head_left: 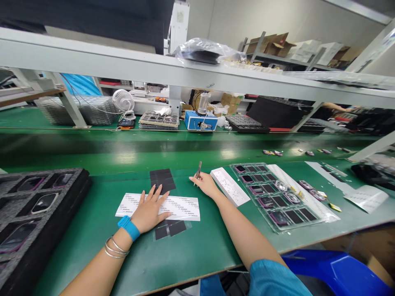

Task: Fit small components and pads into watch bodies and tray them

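Observation:
My left hand (152,210) lies flat with its fingers spread on a white printed sheet (185,208). Black rectangular pieces (162,179) stick out beyond the sheet's far edge, and more black pieces (170,230) on clear film show at its near edge. To the right, my right hand (205,183) is closed around a pair of metal tweezers (198,169), whose body rises above the fingers. A white strip with small dark marks (230,187) lies just right of that hand. Whether the tweezers' tips hold anything is too small to tell.
A clear tray (262,197) of framed watch-like parts and black pieces sits on the right. At the left edge stands a dark foam tray (61,197) with similar parts. Behind are a small white fan (122,100) and a blue device (200,120) beneath a metal shelf beam (123,61).

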Available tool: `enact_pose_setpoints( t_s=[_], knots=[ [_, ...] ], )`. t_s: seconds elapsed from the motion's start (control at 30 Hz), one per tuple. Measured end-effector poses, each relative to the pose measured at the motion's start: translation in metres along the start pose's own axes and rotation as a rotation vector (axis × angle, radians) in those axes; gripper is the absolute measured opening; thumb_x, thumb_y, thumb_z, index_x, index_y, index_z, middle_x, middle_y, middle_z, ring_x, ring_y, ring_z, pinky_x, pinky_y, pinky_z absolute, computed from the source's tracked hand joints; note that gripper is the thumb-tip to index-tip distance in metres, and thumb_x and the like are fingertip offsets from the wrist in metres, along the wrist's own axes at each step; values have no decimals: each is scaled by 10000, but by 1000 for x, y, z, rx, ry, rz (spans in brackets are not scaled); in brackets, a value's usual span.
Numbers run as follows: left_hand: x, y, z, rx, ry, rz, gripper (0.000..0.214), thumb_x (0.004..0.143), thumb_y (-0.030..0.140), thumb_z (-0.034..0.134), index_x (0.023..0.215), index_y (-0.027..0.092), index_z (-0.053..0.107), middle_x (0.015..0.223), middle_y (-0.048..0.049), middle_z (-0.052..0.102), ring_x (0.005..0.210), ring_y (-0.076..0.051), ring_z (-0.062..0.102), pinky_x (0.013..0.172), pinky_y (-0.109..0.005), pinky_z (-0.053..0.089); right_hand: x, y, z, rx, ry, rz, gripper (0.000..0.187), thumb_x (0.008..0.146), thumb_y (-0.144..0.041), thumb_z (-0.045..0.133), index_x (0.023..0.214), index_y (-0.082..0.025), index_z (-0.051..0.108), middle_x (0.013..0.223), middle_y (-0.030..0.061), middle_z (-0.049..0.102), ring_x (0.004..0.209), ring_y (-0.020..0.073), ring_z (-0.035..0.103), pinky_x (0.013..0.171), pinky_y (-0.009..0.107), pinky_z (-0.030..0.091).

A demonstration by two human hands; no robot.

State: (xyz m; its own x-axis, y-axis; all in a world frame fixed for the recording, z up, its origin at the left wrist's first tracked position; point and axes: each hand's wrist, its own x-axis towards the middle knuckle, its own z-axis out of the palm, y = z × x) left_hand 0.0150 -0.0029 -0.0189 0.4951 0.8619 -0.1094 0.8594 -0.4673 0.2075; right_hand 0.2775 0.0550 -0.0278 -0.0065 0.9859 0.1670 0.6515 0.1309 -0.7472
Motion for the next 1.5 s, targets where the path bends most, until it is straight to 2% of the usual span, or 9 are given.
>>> enact_pose_setpoints(
  t_s=[1.5],
  knots=[
    [0, 1, -1, 18, -13, -9, 666, 844, 567, 424, 1420, 273, 267, 1518, -71, 112, 1394, -301, 51, 1091, -560, 96, -2, -5, -1, -1, 2, 18, 340, 743, -511, 568, 683, -177, 574, 563, -14, 493, 543, 133, 456, 535, 245, 329]
  ],
)
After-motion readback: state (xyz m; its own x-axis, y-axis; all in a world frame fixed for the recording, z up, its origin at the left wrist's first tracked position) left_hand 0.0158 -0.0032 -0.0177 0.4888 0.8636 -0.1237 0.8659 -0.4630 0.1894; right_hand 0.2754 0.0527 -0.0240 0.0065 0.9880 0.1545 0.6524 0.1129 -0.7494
